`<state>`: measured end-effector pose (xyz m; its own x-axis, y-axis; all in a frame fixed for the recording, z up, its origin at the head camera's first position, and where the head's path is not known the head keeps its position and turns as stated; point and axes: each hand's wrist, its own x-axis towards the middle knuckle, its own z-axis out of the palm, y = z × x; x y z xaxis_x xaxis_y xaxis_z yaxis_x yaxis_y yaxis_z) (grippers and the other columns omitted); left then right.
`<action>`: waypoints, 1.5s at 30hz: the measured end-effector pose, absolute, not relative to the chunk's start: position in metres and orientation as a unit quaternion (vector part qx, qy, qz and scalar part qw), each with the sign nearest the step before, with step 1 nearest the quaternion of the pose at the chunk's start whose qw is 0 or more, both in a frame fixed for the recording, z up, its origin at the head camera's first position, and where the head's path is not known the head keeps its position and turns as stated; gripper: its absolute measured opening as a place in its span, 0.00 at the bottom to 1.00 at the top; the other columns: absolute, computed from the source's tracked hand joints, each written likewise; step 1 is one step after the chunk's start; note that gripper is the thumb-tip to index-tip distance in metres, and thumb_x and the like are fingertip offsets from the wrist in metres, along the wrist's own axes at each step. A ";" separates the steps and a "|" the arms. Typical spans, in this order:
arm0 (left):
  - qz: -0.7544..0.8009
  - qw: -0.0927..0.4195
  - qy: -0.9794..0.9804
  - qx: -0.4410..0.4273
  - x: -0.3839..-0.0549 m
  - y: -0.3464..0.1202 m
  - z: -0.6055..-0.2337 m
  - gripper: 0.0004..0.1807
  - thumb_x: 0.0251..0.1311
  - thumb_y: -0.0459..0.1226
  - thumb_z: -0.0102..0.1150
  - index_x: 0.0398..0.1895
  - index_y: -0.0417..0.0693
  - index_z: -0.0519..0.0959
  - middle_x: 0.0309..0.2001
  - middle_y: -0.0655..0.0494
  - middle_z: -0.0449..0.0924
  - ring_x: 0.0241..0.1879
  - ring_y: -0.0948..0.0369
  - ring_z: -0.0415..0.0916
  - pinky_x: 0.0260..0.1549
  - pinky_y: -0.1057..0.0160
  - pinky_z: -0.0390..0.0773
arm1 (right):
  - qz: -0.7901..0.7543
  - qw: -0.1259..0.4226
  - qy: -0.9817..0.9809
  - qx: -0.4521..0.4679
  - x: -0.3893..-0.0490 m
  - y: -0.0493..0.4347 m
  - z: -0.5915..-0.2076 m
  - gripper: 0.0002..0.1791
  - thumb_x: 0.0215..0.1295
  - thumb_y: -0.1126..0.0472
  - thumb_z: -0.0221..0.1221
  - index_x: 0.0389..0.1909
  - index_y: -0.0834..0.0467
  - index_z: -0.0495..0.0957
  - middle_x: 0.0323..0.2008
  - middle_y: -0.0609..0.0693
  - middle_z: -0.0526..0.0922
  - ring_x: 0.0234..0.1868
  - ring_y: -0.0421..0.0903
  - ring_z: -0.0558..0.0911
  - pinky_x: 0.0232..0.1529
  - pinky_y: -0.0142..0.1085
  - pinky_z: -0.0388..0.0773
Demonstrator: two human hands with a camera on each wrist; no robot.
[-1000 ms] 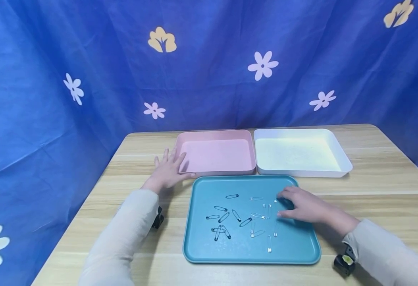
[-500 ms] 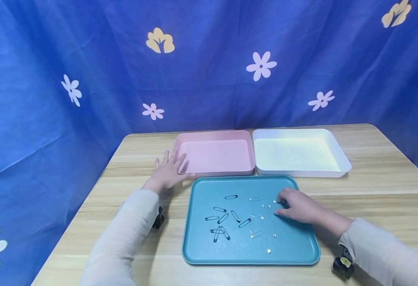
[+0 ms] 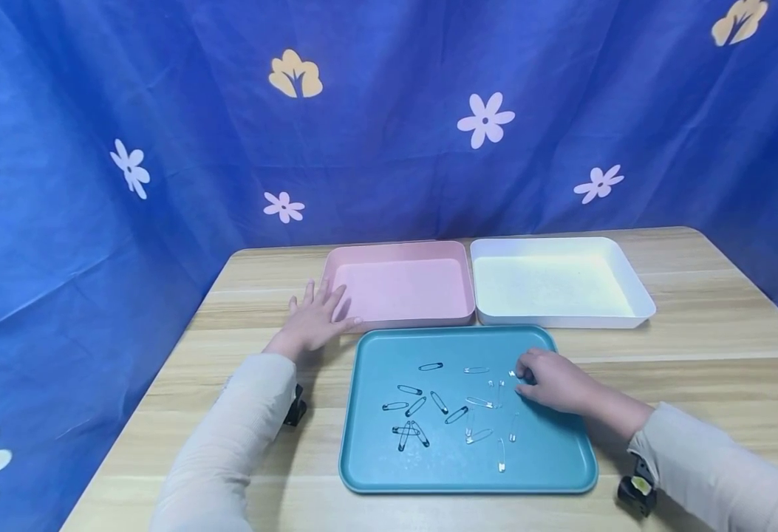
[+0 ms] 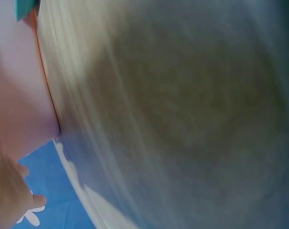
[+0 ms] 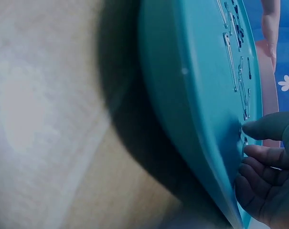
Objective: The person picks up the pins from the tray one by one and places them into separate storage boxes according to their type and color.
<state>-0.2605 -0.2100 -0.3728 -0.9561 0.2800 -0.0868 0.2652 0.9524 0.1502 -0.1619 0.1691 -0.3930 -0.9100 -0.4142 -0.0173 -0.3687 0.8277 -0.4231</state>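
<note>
On the left, my left hand (image 3: pixel 312 319) has its fingers spread at the near left corner of the pink tray (image 3: pixel 402 323), thumb along the front side. My right hand (image 3: pixel 555 378) is low over the right part of the teal tray (image 3: pixel 468 484). Its thumb and index finger come in on either side of a silver safety pin (image 3: pixel 512 374), a narrow gap showing between the tips; whether they grip it I cannot tell. The other fingers are curled in the right wrist view. Further silver safety pins (image 3: pixel 502 454) and black safety pins (image 3: pixel 438 402) lie on the teal tray.
A white tray (image 3: pixel 564 323) stands right of the pink one, behind the teal tray. All three are on a wooden table (image 3: pixel 714 325). Behind hangs a blue flowered curtain (image 3: pixel 375 148). Both wrists carry a black camera (image 3: pixel 637 493).
My right thumb and index finger have drawn closer together beside the silver safety pin, and the hand has shifted slightly left. My left hand keeps its place at the pink tray.
</note>
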 end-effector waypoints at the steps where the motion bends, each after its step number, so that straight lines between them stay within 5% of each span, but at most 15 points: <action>1: 0.071 0.054 0.987 0.137 -0.261 -0.210 -0.373 0.48 0.47 0.71 0.26 0.67 0.53 0.41 0.66 0.44 0.31 0.61 0.41 0.26 0.50 0.34 0.34 | -0.211 0.056 0.955 -0.202 -0.162 0.169 -0.393 0.06 0.49 0.62 0.60 0.25 0.58 0.72 0.22 0.45 0.67 0.23 0.40 0.67 0.25 0.31 0.68; 35: 0.085 0.050 0.988 0.119 -0.270 -0.211 -0.376 0.46 0.51 0.67 0.30 0.67 0.51 0.40 0.65 0.39 0.29 0.61 0.40 0.27 0.52 0.36 0.35 | -0.204 0.005 0.960 -0.191 -0.161 0.169 -0.392 0.07 0.47 0.69 0.55 0.16 0.56 0.73 0.15 0.44 0.68 0.18 0.38 0.66 0.18 0.29 0.65; 45: 0.104 0.049 0.984 0.133 -0.271 -0.209 -0.376 0.44 0.54 0.62 0.35 0.66 0.46 0.42 0.64 0.35 0.30 0.62 0.41 0.29 0.55 0.42 0.34 | -0.264 0.042 0.947 -0.178 -0.166 0.174 -0.394 0.09 0.52 0.68 0.54 0.16 0.56 0.72 0.15 0.43 0.68 0.19 0.39 0.68 0.21 0.29 0.67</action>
<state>-0.2712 -0.2094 -0.3760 -0.9600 0.2716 -0.0680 0.2514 0.9431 0.2175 -0.1662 0.1739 -0.3945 -0.9334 -0.3587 0.0135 -0.3141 0.7979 -0.5144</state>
